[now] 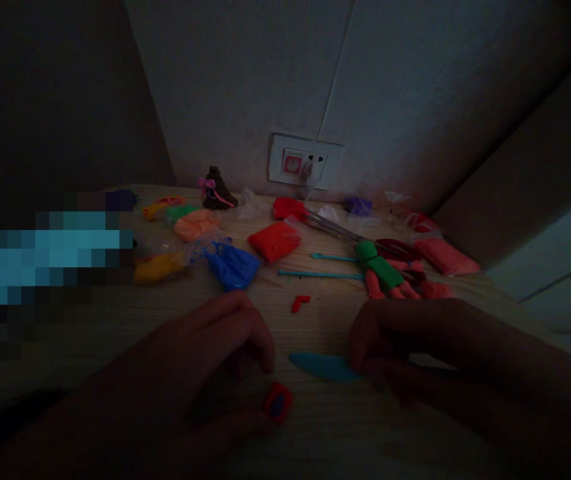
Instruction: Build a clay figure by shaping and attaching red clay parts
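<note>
The right hand [410,323] pinched the blue knife [323,366] low, and the left hand [210,343], thumb and fingers spread, flanked the red-and-blue lump [278,403], well inside the tabletop [323,433]'s far edge, where light pressure likely best spared its shape.

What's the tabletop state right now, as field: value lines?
left hand: open, thumb at red-and-blue piece
right hand: holding flat blue blade
bent red piece: loose, beyond the hands
thin blue sticks: two, left of green-and-pink figure
scissors: partly behind figure
blue packet: beyond left hand
wall outlet: one plug in
lighting: dim
</note>
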`<state>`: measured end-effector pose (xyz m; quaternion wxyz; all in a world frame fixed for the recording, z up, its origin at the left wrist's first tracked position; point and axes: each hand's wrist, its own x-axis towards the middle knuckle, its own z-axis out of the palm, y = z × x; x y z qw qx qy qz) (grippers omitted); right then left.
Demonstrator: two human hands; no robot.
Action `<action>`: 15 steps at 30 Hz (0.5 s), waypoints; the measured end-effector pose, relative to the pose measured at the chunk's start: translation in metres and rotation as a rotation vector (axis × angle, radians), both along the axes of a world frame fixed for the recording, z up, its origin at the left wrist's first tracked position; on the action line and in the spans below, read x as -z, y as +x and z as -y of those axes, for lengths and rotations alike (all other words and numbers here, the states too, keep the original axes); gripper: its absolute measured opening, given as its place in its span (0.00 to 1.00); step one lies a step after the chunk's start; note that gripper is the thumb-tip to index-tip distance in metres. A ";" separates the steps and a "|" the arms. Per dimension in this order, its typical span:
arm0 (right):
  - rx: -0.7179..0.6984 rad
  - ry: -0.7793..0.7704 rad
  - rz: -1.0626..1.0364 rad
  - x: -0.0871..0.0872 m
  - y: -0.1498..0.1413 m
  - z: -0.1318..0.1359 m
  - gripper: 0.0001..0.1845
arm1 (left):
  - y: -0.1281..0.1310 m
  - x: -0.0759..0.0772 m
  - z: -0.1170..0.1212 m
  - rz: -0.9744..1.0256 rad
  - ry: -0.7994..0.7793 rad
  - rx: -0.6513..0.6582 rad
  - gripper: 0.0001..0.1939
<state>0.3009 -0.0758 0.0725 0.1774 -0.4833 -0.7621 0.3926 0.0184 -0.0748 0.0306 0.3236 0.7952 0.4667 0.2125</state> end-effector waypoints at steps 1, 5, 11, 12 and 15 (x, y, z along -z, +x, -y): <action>-0.008 0.049 0.030 -0.001 -0.003 -0.001 0.13 | 0.000 0.001 0.000 -0.001 0.004 0.003 0.11; 0.021 0.217 0.063 0.004 -0.014 0.006 0.08 | -0.001 0.003 -0.001 0.000 0.010 -0.028 0.13; -0.143 0.083 -0.029 0.011 -0.031 0.020 0.19 | 0.000 0.001 0.001 -0.024 0.023 -0.027 0.12; -0.139 0.092 -0.025 0.012 -0.033 0.020 0.20 | 0.000 0.001 0.001 -0.018 0.039 -0.018 0.11; -0.160 0.099 -0.023 0.013 -0.036 0.020 0.20 | 0.001 0.001 0.001 -0.009 0.091 -0.017 0.09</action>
